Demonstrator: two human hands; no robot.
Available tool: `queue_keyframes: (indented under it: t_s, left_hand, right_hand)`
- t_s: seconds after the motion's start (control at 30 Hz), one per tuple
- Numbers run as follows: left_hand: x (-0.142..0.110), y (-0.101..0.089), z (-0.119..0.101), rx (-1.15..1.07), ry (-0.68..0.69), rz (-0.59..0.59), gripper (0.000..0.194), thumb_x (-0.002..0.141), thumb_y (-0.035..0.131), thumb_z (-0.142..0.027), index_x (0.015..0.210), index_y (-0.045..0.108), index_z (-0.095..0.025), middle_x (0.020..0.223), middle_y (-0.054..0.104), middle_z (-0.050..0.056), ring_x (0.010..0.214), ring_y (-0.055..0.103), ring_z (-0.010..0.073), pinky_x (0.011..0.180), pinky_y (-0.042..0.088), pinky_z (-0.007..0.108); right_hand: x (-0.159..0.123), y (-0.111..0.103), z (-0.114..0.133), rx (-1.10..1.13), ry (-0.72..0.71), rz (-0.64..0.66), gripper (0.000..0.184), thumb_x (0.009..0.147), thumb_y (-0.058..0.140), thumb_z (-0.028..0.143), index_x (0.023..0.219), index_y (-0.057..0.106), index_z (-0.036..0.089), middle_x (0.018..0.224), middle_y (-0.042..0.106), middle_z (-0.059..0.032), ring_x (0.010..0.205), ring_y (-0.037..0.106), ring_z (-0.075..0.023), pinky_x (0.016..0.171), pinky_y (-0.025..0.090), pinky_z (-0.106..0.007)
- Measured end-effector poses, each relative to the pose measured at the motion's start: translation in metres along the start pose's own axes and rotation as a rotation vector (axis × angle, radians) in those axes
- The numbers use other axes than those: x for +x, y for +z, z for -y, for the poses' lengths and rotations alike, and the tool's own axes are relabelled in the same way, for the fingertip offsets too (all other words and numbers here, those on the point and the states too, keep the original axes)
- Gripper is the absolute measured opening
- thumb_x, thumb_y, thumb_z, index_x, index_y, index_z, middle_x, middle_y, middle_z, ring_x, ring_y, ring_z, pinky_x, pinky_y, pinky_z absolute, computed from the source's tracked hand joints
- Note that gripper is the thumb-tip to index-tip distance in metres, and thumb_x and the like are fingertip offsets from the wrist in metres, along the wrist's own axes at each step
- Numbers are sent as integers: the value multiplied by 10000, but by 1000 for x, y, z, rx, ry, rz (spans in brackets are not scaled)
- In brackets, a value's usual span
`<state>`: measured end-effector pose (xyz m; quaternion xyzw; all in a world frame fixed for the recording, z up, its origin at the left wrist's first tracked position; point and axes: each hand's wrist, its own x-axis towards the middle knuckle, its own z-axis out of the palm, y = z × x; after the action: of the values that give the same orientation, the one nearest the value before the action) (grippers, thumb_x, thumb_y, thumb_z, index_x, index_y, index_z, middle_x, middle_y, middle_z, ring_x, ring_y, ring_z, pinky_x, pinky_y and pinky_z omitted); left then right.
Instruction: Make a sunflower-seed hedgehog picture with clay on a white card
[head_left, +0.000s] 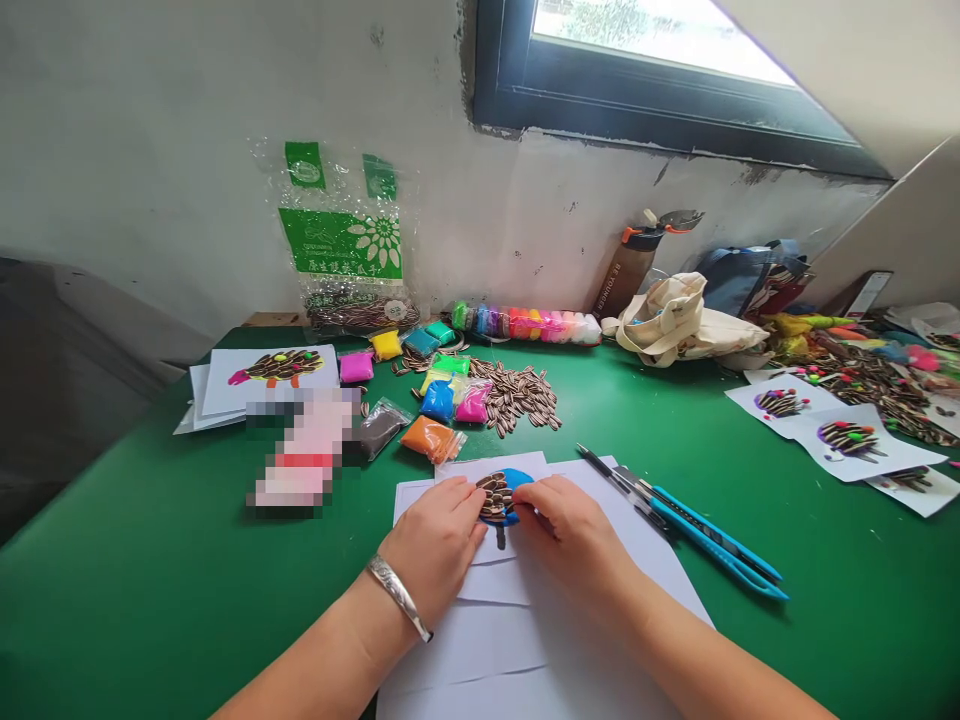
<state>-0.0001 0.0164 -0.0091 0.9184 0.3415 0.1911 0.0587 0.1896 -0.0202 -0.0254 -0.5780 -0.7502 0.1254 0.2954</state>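
Note:
On a stack of white paper [480,630] lies a picture with a blue clay shape [517,478], partly covered with striped sunflower seeds [495,497]. A short dark stem [501,538] shows below it. My left hand [442,540], with a silver bracelet on the wrist, lies open at the left edge of the picture, its fingertips touching the seeds. From the right, my right hand [566,525] pinches a sunflower seed against the blue clay, the seed mostly hidden by the fingers.
Bags of coloured clay [431,438] and a loose seed pile [525,395] lie beyond the paper. Pens and a blue cutter [720,540] are at right. Finished seed pictures [847,440] lie far right, another [277,370] at left. A bottle [626,270] leans against the wall.

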Motion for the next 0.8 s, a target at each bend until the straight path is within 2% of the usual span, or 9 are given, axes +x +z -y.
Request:
queue_keyframes:
  t_s: [0.37,0.57,0.8]
  left_hand:
    - [0,2,0,1,0,-30,227,789,572,-92,1007,629,-116,1031,688,121,1002,632,261,891,540,406]
    - [-1,6,2,8,9,-38,249,807,554,-106,1041,637,-97,1041,691,128,1011,632,264,894,542,407]
    - [-2,8,3,15,10,-38,251,829,534,-130,1051,644,-92,1054,692,130,1035,625,269,902,539,421]
  right_hand:
    - [-1,-13,0,-218,-321,25,227,855,420,30,817,607,152,672,562,-53,624,405,-164,575,327,-272]
    - [0,-9,-5,-201,-279,50,226,859,442,52,695,545,169,651,525,-40,620,401,-155,574,324,-262]
    - [0,-4,-3,-116,-190,89,208,874,428,65,751,556,174,711,546,-42,679,433,-161,631,343,-268]
